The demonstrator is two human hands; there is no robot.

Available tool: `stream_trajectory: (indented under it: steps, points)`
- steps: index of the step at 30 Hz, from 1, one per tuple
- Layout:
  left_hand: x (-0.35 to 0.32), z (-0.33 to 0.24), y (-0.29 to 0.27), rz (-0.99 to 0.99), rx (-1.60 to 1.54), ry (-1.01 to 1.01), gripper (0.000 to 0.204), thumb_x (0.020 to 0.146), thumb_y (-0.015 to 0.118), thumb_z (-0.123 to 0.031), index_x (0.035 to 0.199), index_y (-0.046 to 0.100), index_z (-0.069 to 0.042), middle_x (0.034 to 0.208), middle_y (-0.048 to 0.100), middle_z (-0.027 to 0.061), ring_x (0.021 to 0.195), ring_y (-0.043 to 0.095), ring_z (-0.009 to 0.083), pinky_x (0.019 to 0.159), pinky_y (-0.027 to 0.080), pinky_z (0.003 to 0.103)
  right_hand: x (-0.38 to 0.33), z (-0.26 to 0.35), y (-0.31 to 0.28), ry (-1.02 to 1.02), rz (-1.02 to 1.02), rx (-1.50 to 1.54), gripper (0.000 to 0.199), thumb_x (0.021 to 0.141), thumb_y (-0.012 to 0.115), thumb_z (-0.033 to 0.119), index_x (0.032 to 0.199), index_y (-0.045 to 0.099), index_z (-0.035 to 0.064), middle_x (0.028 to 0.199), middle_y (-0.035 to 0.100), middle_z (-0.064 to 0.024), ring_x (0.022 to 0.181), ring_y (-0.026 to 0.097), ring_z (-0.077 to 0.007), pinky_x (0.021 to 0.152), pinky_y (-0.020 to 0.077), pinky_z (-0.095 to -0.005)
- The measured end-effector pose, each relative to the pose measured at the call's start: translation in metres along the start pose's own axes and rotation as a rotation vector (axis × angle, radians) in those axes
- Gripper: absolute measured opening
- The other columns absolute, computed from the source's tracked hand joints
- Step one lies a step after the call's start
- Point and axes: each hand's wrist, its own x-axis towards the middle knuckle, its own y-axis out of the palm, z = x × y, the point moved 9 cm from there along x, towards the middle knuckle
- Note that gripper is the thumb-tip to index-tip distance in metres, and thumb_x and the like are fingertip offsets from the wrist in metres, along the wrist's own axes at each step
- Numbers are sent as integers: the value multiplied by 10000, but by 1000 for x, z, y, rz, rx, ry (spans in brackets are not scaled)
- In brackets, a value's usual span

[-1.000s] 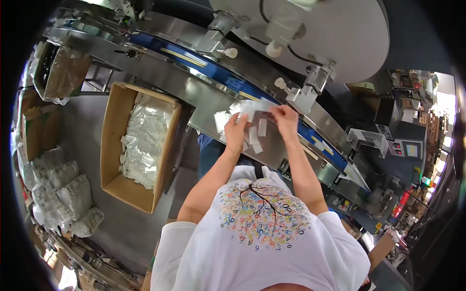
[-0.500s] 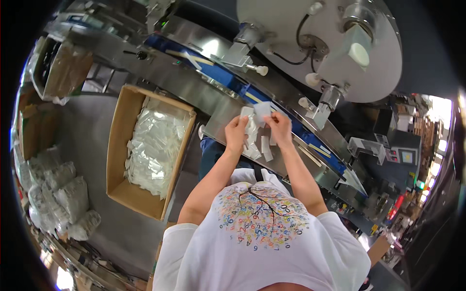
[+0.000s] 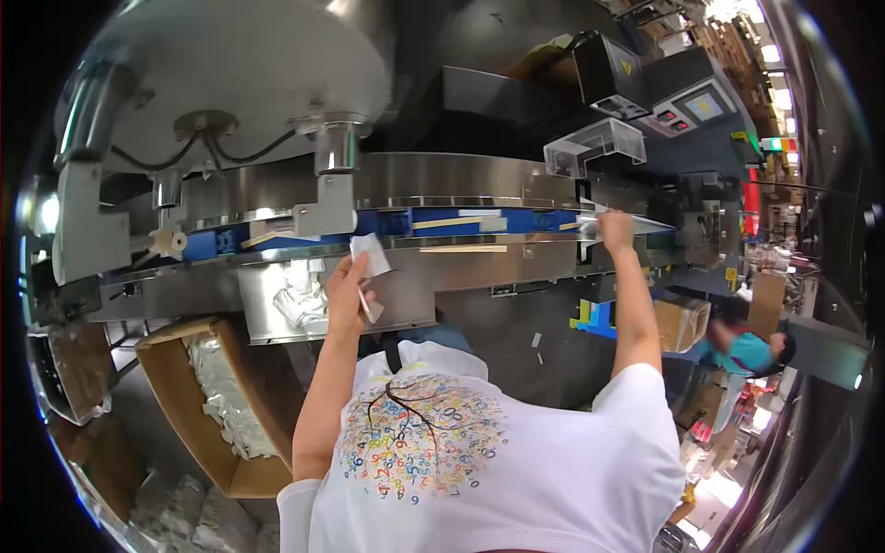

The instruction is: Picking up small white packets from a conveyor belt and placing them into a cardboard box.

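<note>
Seen from above, a person in a white T-shirt with a colourful tree print works at a long machine. The left hand [image 3: 345, 295] is raised above a steel bench [image 3: 406, 300], its grip clamped on a small white packet [image 3: 371, 256] that sticks up past the fingertips; a second white piece [image 3: 372, 308] juts out lower, on the palm side. Below and left of this hand, a loose pile of white packets [image 3: 300, 302] lies on the bench.

The right arm reaches far out to the right. The right hand [image 3: 616, 230] is curled at the blue conveyor belt [image 3: 200, 247], just beside a pale, blurred item; whether its grip closes on anything I cannot tell. Along the belt lie beige sticks [image 3: 452, 223] and white pieces.

At lower left, an open cardboard box [image 3: 180, 405] holds many more clear-white packets [image 3: 230, 396]. A clear plastic guard [image 3: 608, 146] stands beyond the belt, near the right hand.
</note>
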Motion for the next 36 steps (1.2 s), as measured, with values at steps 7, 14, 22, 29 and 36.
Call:
stream_trajectory:
  steps: [7,14,22,29,36]
  points:
    - [3,31,37,7,106,-95,486,736,699,-305,1127,522,-78,932,536,-2,818,490,94,562,395,247,-4,164,-52,57,-52,1058,158,746,619,185,704,629,32,798,574,-135,824,545,-298,686,426,-393]
    - [-4,20,13,-40,-196,40,256,811,642,-262,968,591,-67,736,537,-31,560,442,32,399,296,158,-1,331,-119,-313,-305,836,339,677,740,204,923,610,9,878,584,-140,832,587,-232,740,468,-331]
    - [-39,-35,-86,-300,-260,182,199,819,618,-210,940,604,-53,721,517,-45,560,414,26,434,276,189,21,466,-153,-404,-204,755,216,749,670,231,844,636,39,824,630,-157,757,614,-286,671,471,-353]
    - [-35,-59,-151,-190,-483,249,323,826,561,-136,1127,518,-26,908,581,16,693,512,70,497,351,201,-14,597,-220,-756,-400,938,121,711,655,152,719,590,50,852,577,-114,823,546,-294,716,441,-371]
    - [-39,-113,-232,-16,-790,511,403,840,437,-29,1240,405,2,1143,533,125,962,544,176,667,449,272,-17,668,-180,-694,449,916,324,793,650,228,1000,576,-12,948,613,-105,777,599,-198,694,472,-286]
